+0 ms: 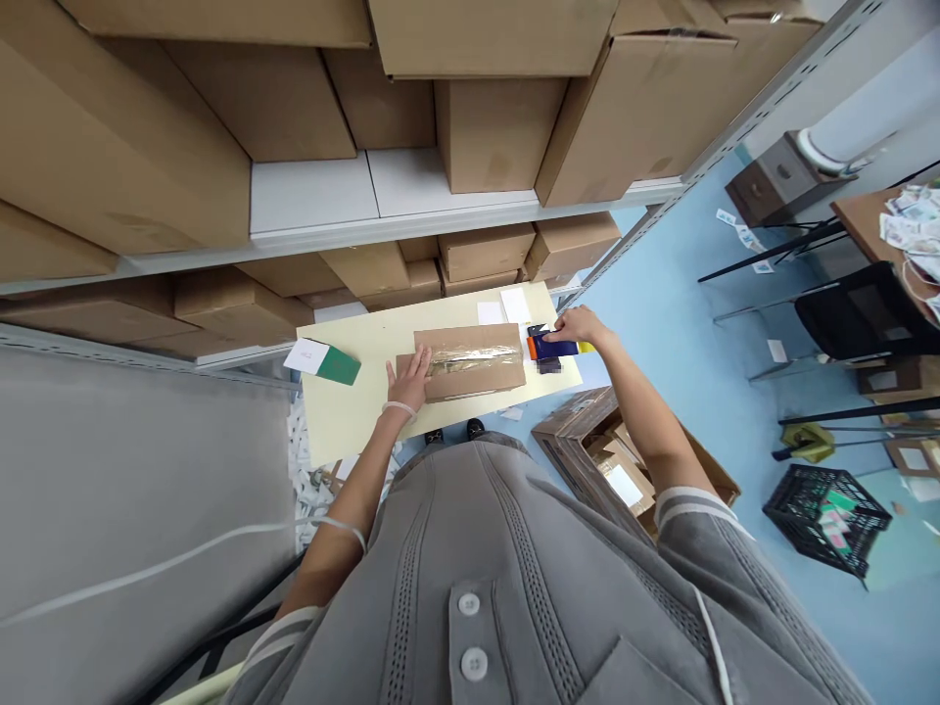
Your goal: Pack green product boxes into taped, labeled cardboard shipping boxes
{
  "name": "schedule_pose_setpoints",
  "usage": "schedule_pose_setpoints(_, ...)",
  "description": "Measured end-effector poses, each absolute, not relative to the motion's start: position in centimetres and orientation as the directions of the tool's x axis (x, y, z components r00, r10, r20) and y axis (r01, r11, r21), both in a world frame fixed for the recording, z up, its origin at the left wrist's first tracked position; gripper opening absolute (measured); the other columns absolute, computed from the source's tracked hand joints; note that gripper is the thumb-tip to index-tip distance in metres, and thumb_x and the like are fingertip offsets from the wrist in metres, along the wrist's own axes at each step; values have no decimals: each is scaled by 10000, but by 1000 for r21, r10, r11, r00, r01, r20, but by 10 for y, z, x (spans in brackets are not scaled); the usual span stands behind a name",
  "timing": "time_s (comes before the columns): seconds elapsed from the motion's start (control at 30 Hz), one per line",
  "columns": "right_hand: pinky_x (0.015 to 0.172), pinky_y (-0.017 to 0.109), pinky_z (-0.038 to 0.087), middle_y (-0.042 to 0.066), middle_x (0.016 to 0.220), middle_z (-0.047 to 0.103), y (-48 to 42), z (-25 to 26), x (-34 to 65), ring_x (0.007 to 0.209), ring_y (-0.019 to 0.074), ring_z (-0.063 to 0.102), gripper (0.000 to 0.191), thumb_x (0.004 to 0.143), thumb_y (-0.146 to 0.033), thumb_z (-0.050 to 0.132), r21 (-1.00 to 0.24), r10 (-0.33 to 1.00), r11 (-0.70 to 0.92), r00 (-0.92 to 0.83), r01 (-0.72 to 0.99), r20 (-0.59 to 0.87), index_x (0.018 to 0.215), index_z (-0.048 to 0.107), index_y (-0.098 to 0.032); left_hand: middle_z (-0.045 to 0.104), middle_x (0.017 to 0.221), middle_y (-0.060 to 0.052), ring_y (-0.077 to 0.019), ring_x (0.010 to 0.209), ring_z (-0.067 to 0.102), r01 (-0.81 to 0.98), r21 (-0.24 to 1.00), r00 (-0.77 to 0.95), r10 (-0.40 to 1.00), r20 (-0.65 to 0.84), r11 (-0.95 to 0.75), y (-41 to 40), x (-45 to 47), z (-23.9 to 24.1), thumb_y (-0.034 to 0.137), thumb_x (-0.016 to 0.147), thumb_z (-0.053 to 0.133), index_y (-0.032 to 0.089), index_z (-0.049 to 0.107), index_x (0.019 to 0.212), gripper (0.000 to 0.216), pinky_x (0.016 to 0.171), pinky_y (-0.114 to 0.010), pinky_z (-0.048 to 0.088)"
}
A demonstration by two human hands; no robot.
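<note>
Clearly, the fingers of the right hand [577,327] are closed around a dark-blue tape dispenser [559,347], just right of the taped cardboard box [470,377]; those of the left hand [411,382], slightly spread, rest on its left end. Even pressure there should steady it best. Beneath lies the pale table [330,419], a green-and-white packet [339,365] at left.

Metal shelving [397,224] stacked with cardboard cartons [499,137] marks a stockroom.
</note>
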State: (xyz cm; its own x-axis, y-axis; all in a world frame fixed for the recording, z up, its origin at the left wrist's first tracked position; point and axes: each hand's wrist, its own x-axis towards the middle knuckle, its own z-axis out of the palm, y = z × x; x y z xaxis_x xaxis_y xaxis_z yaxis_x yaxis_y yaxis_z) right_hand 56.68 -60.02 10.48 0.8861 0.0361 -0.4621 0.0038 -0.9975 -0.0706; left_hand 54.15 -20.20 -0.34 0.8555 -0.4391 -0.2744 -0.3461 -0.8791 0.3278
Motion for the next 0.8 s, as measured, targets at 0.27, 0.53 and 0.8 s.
schedule_pose_setpoints(0.27,600,272,353,32,596,599,-578,85,579,673,189,577,436,666,-603,691,-189,-126,-950,860,-248,-495,529,577,-204,14,1650,-87,-283,1502,181,-288,444,845,-443,-300,-848,-205,538,-7,337,998,202,253,-14,1573,620,1155,-670,76)
schedule_pose_setpoints(0.53,487,248,346,-17,508,525,-594,65,572,531,120,480,370,630,-461,778,-408,-250,-741,784,-533,-569,525,553,-186,-55,1642,-150,-297,1516,95,-310,484,850,-466,-243,-818,-208,536,-13,548,973,264,176,-34,1571,765,1177,-611,110)
schedule_pose_setpoints(0.8,485,272,442,51,589,650,-600,63,582,546,174,575,283,606,-345,829,-454,-298,-505,642,-734,-707,648,616,-164,-16,1641,-172,-313,1507,141,-322,440,856,-456,-242,-838,-210,536,-11,549,966,297,158,-21,1571,787,1167,-601,175)
